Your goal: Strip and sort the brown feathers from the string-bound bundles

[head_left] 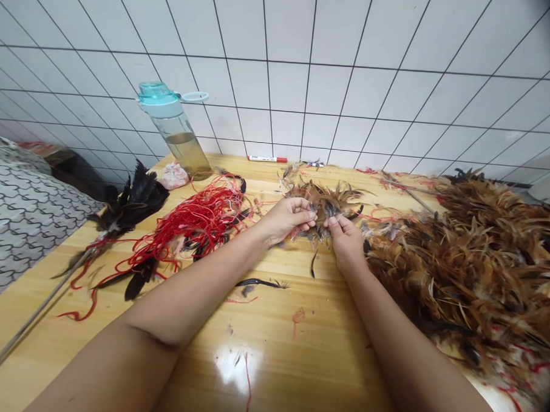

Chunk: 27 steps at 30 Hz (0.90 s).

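Near the middle of the wooden table [268, 363], both hands meet at a small bunch of brown feathers [323, 199]. My left hand [295, 219] has its thumb and fingers pinched together at the bunch's left side. On the right side, my right hand [344, 233] is closed, thumb against forefinger, at the base of the feathers. What exactly sits between the fingertips is too small to tell. A loose dark feather [313, 265] lies just below the hands. Left of them is a tangle of red string [196, 218] with black feathers in it.
A large brown feather pile [464, 257] covers the right side. A bottle [182, 135] stands at the back left, near a marker [268, 159] by the tiled wall. A stick [33, 320] with black feathers [132, 203] lies at the left edge.
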### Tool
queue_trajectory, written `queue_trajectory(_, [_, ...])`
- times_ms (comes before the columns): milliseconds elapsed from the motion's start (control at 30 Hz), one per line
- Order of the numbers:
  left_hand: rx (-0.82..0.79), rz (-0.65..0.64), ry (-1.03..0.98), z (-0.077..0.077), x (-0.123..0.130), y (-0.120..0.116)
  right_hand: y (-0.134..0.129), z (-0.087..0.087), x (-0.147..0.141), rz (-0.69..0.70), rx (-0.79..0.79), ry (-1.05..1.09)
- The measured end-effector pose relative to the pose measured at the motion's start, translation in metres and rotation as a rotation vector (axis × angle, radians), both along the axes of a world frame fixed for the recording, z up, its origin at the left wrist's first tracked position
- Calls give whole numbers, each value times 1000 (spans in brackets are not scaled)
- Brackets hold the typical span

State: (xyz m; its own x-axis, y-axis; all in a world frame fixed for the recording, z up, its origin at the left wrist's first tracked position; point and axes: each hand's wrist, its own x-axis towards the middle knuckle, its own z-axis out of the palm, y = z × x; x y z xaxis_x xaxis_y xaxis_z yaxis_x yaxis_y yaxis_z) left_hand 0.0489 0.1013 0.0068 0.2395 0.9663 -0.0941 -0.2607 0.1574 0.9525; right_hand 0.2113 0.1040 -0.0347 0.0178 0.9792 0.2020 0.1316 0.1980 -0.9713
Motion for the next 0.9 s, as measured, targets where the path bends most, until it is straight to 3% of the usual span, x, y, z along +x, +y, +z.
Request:
queue_trajectory(233, [42, 36, -1, -7, 4, 0, 1, -2, -1, -36, -2, 29])
queue_trajectory(600, [71, 104, 91, -9, 10, -2, 2, -5, -4, 74, 87, -157])
queue_trajectory(900, [77, 27, 125, -15, 6, 2, 6, -9, -1, 159, 125, -222])
